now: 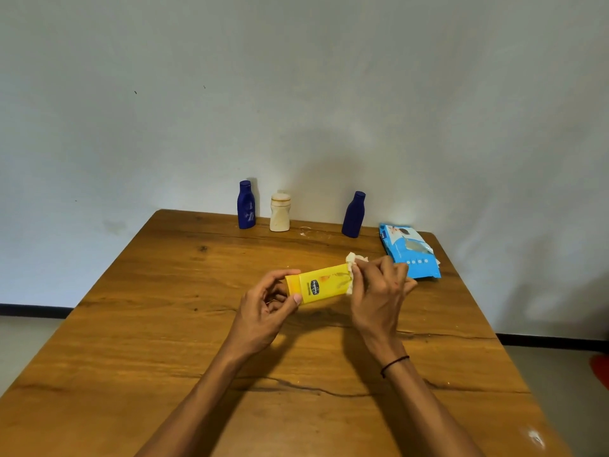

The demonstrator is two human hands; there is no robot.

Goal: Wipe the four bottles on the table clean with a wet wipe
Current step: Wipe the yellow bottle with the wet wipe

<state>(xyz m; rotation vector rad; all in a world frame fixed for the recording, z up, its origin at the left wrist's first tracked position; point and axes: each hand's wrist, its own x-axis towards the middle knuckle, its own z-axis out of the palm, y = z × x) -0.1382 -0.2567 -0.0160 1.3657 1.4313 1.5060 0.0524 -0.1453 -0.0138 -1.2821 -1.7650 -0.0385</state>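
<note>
- Head view: a wooden table (164,324) stands against a pale wall (296,77), with dark cracks running across its near half.
- The yellow Vaseline bottle (314,285) is held over the table's middle, lying on its side, cap end to the left, label facing up.
- The left hand (267,311) grips the bottle's cap end, thumb along the near edge, fingers curled round the far side.
- The right hand (379,291) pinches a white wet wipe (354,258) against the bottle's right end; the wipe is crumpled, with part showing above the knuckles and part wrapped over the bottle's edge.
- A thin black band (393,364) sits on the right wrist.
- Three bottles stand upright along the far edge: a dark blue bottle (246,206) at left, a cream bottle (280,212) just beside it, and a second dark blue bottle (353,215) further right, well apart from the pair.
- A blue wet wipe pack (410,250) lies flat near the table's far right corner, just behind the right hand.
- Small pale specks show on the wood between the cream bottle and the second blue one.
</note>
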